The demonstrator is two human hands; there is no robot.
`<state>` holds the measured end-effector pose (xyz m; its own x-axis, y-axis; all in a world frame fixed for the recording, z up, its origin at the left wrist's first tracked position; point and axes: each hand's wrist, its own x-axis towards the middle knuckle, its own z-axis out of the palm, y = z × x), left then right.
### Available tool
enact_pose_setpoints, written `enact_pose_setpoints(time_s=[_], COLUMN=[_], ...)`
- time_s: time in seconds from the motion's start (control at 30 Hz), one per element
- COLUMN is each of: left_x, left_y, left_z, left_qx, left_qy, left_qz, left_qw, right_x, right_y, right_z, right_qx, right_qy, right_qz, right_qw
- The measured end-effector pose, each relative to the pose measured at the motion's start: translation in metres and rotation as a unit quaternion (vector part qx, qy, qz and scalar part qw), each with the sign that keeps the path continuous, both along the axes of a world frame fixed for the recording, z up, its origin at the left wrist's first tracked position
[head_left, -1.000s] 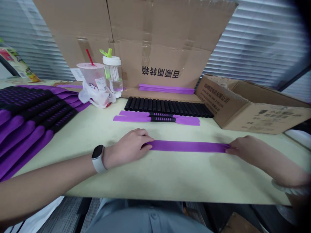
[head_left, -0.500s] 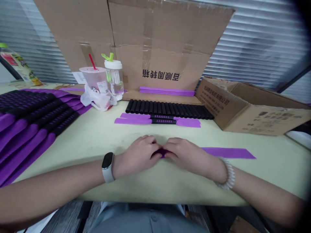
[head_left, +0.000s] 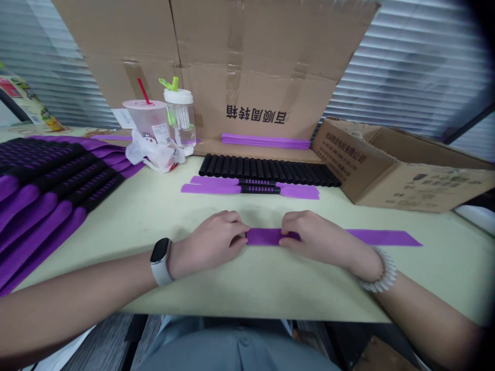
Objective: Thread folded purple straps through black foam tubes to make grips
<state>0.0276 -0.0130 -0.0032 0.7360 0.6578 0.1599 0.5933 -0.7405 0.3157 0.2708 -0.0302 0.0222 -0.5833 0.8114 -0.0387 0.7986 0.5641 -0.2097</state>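
Note:
A flat purple strip (head_left: 382,237) lies across the pale table in front of me. My left hand (head_left: 214,239) pinches its left end between thumb and fingers. Farther right, my right hand (head_left: 311,238) grips the same strip, which runs on under the palm and out past the wrist. Between the hands a ribbed-looking stretch of purple shows. Beyond them rest two purple strips with black tubes (head_left: 260,189) round their middles, and behind these is a row of black ribbed tubes (head_left: 266,170).
Purple strips with black sleeves (head_left: 73,180) are piled at the left. A cup (head_left: 149,123) and a bottle (head_left: 181,116) stand behind. An open cardboard box (head_left: 402,180) is at the right. More purple strips (head_left: 265,140) lie by the upright cardboard (head_left: 255,51).
My hands have moved apart, the right one to the right and the left one slightly left. The purple strip between them is now exposed, and its right end has shifted right.

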Motion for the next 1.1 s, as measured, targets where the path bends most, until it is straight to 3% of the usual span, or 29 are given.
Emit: enact_pose_setpoints(time_s=[0.4, 0.7, 1.1], left_x=[0.001, -0.002, 0.001], left_y=[-0.001, 0.002, -0.001], left_z=[-0.001, -0.002, 0.0], left_qx=[0.019, 0.003, -0.017], left_qy=[-0.004, -0.002, -0.029], left_qz=[0.002, -0.014, 0.012], left_qw=[1.0, 1.0, 0.999], right_x=[-0.025, -0.027, -0.029], right_y=[-0.006, -0.004, -0.004], right_z=[-0.019, -0.019, -0.018], right_qx=[0.047, 0.021, 0.028], right_qy=[0.059, 0.086, 0.085], right_qz=[0.025, 0.032, 0.036], right_qw=[0.997, 0.996, 0.995])
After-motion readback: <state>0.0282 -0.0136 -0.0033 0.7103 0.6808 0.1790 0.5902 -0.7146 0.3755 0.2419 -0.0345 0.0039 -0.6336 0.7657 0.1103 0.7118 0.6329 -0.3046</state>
